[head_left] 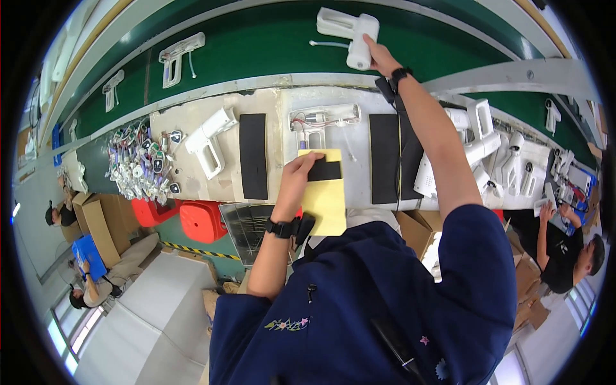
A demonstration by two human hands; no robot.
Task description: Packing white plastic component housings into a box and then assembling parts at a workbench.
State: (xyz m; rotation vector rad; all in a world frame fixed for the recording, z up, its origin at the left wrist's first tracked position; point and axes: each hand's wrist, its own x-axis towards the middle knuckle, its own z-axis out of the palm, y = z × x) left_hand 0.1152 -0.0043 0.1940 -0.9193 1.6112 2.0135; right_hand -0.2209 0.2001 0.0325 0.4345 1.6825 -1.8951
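My left hand (295, 185) pinches a yellow backing sheet (326, 208) that carries a black rectangular patch (326, 171). Stretched far forward, my right hand (383, 60) grips a white gun-shaped device (364, 35) over the green conveyor belt (256, 54); a thin white cable trails from the device. On the bench just beyond the sheet lies an opened gun-shaped housing (321, 117) with red wires and inner parts showing, its lower part partly hidden by the sheet. Black mats (253, 157) flank it on the bench. A closed white gun-shaped device (208, 142) rests further left.
Small wired parts (138, 160) are heaped at the bench's left. Several white devices (478, 144) pile up on the right, beside my right arm. More housings (179, 58) lie on the belt. A metal bar (513, 76) crosses at right. Red stools (200, 220) stand below; co-workers (571, 256) sit both sides.
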